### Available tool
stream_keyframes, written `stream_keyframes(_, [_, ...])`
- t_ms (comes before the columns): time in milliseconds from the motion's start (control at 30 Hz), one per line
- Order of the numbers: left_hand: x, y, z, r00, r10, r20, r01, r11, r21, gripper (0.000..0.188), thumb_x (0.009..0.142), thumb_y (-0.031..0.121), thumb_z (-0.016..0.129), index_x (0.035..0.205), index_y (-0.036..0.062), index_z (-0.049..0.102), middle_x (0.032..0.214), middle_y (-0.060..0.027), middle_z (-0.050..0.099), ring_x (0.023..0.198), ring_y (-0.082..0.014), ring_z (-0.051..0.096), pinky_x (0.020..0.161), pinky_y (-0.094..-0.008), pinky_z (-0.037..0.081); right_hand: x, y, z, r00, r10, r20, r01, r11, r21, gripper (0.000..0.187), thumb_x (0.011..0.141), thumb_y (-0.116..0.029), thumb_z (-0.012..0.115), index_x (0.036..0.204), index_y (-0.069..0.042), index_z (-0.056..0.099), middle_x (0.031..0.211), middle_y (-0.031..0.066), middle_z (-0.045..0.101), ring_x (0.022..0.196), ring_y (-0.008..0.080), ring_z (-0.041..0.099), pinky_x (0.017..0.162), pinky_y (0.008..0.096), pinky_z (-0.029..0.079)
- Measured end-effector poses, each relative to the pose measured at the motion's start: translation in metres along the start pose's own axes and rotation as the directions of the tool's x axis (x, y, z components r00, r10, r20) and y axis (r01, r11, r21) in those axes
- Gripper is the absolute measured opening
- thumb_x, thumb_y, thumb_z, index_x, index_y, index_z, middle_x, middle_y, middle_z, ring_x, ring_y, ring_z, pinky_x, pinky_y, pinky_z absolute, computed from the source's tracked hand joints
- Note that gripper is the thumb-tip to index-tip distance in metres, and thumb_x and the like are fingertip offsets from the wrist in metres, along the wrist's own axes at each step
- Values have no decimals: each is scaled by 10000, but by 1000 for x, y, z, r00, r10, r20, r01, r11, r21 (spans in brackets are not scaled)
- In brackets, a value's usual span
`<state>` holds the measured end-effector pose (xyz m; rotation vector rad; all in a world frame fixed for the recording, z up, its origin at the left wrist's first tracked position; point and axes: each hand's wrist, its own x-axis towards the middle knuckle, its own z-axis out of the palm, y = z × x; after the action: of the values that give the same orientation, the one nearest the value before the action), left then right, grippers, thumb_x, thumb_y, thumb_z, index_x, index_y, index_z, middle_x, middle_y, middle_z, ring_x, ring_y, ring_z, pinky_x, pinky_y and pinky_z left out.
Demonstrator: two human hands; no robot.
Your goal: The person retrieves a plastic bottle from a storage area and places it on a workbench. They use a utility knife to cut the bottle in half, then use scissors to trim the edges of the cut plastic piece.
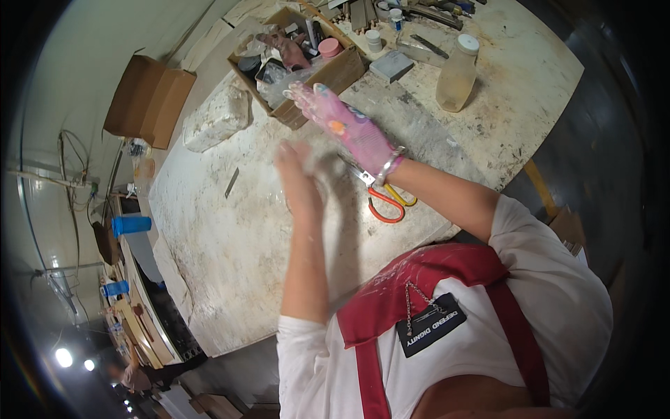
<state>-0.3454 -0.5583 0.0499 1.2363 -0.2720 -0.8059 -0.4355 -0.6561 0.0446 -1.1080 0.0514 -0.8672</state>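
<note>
My right hand (342,119) wears a pink glove with a flower print and pale fingertips. Its fingers stretch out at the near side of a cardboard box (342,75) filled with bags, jars and a pink-lidded tub. A silvery bracelet circles that wrist. My left hand (299,174) is bare and hovers over the worktable (237,272), to the left of the gloved one; motion smears its fingers. Beside my right wrist lie scissors (386,208) with one orange and one yellow handle, their blades partly hidden. A thin metal strip (232,183) rests left of my left hand.
A white plastic-wrapped block (220,119) lies left of the box, near an open brown carton (150,101). At the far right stand a white-capped bottle (457,77), a grey block (392,66) and a small white jar (374,40). Blue containers (131,225) are off to the left.
</note>
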Motion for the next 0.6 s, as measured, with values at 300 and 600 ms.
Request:
stream_keyframes(300, [-69, -60, 15, 716, -499, 489, 401, 867, 297, 555, 939, 377, 510, 1381, 114, 301, 1250, -63, 512, 1151, -211, 487, 970, -366, 409, 40, 42, -1, 932, 335, 137, -323, 603, 729, 515, 994, -242, 332, 1423, 10, 200, 1438, 137, 344, 1293, 238, 380, 1054, 297, 312])
stream_keyframes(600, [52, 9, -38, 989, -137, 54, 146, 964, -224, 266, 968, 270, 477, 1143, 70, 477, 1086, -97, 585, 966, -241, 580, 840, -383, 493, 8, 15, 39, 693, 392, 604, 423, -901, 100, 390, 981, -133, 339, 1366, -90, 384, 1382, 97, 416, 1198, 197, 486, 932, 270, 426])
